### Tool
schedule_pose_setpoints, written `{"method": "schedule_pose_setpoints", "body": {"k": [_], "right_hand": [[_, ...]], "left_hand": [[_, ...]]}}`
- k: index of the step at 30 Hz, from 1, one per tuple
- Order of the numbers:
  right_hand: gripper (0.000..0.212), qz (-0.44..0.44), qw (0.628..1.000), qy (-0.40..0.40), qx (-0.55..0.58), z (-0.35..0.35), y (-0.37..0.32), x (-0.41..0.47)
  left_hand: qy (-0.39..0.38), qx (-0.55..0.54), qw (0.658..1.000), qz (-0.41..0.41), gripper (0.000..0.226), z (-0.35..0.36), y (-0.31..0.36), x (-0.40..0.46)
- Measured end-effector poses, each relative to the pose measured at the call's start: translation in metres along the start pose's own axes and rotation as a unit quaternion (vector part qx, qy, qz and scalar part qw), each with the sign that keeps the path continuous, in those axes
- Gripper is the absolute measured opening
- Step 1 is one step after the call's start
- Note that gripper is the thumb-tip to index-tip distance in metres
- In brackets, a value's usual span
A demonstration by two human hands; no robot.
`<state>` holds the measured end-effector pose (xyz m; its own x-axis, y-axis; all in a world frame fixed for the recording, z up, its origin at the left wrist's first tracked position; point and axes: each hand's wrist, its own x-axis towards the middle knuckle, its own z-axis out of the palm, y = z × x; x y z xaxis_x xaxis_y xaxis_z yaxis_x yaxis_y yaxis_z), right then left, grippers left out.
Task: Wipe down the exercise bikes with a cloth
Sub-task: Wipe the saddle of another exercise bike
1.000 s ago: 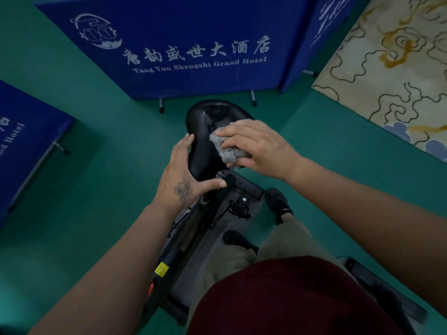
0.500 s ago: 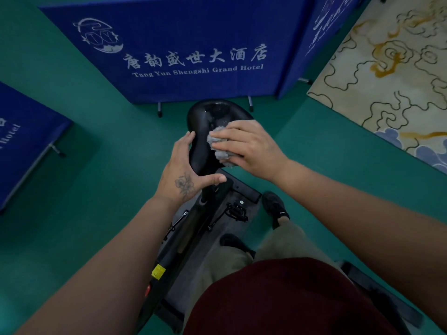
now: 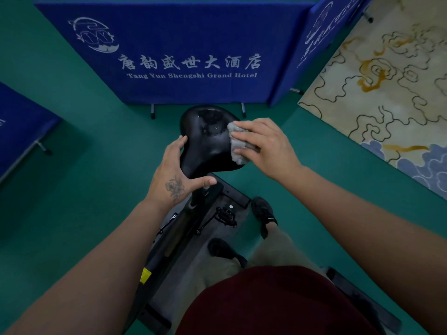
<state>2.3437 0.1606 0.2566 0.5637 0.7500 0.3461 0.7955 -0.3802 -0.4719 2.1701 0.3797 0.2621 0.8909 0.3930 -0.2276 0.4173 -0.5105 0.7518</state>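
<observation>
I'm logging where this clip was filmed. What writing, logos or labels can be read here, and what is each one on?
"唐韵盛世大酒店" in white on the middle blue screen.
"Tang Yun Shengshi Grand Hotel" beneath it, same screen.
"TYY" or similar inside its crescent logo; too stylised to be sure.
Right blue screen: white writing, too slanted to read.
Left blue screen: text cut off by the frame edge, unreadable.
Yellow sticker on the bike frame: too small to read.
</observation>
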Motion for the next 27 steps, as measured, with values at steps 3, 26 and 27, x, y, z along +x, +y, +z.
{"method": "schedule_pose_setpoints", "body": {"k": [3, 26, 27], "right_hand": [[0.041, 0.051, 0.998, -0.003, 0.032, 0.008, -0.011, 0.034], [0.049, 0.191, 0.971, -0.087, 0.114, 0.017, -0.019, 0.087], [0.050, 0.191, 0.972, -0.091, 0.102, 0.014, -0.019, 0.080]], "left_hand": [[-0.001, -0.002, 1.000, -0.008, 0.132, 0.000, -0.001, 0.000], [0.006, -0.008, 1.000, -0.007, 0.128, -0.001, -0.002, 0.003], [0.007, -0.008, 1.000, -0.005, 0.128, -0.001, -0.001, 0.003]]}}
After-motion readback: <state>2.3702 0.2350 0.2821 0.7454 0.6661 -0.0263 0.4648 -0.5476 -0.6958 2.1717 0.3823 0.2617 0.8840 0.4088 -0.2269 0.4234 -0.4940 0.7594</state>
